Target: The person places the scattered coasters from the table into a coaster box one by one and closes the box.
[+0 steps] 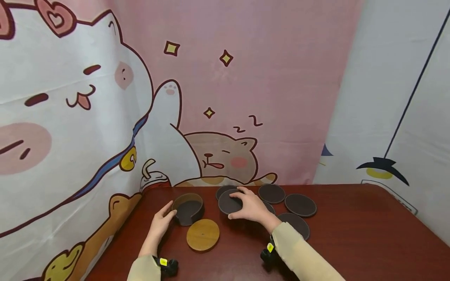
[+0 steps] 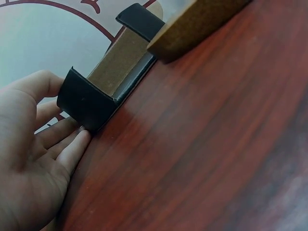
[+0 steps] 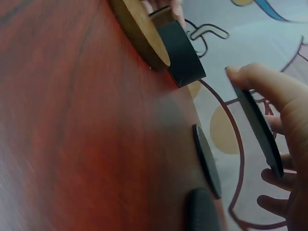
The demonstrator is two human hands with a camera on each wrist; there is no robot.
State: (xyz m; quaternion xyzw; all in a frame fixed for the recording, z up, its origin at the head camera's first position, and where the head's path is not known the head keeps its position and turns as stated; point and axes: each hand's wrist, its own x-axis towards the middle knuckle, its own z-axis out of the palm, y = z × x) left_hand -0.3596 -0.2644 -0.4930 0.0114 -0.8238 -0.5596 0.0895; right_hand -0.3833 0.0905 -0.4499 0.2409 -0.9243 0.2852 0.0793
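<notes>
Two hands work at a red-brown worktop [image 1: 369,230] on my remote feed. On the left, the left hand [image 1: 161,220] curves around the left wall of a round holder [image 1: 196,217], thumb at the near side and fingers bent along the outside; I see a gap in the holder's near wall. To the right, the right hand [image 1: 250,206] has its thumb and fingers spread just wide enough to grip a dark disc [image 1: 228,203] by opposite edges, raised off the surface; my right wrist view shows it edge-on and tilted. A wooden disc [image 1: 202,235] lies just to the near right of the holder. Five other discs [image 1: 300,205], also dark, lie beyond and right of the right hand, which partly hides one from me. At the far side hangs a cartoon cat backdrop [image 1: 281,78].
</notes>
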